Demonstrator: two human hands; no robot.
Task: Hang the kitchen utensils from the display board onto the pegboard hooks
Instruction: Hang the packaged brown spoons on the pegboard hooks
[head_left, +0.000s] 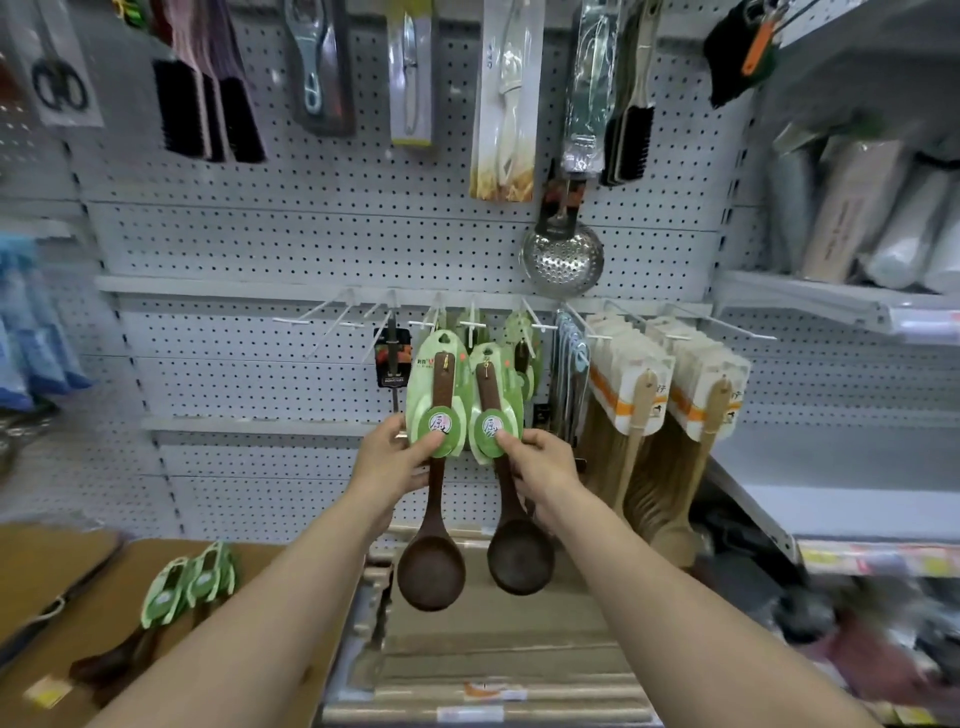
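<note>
I hold two dark wooden spoons on green cards up in front of the pegboard (291, 244). My left hand (396, 461) grips the left spoon (432, 545) at its card, thumb on the round label. My right hand (540, 467) pinches the right spoon (514, 551) the same way. Both cards reach up to just below the white hooks (475, 326), where more green-carded spoons (522, 338) hang. Two more green-carded spoons (189, 582) lie on the brown display board (109, 613) at lower left.
Pale wooden spatulas on white cards (636, 395) hang to the right, a steel skimmer (563, 257) above them. Brushes, peelers and scissors hang higher. Empty hooks (332, 317) stand left of the spoons. Shelves (831, 306) jut out at right; boxed goods lie below.
</note>
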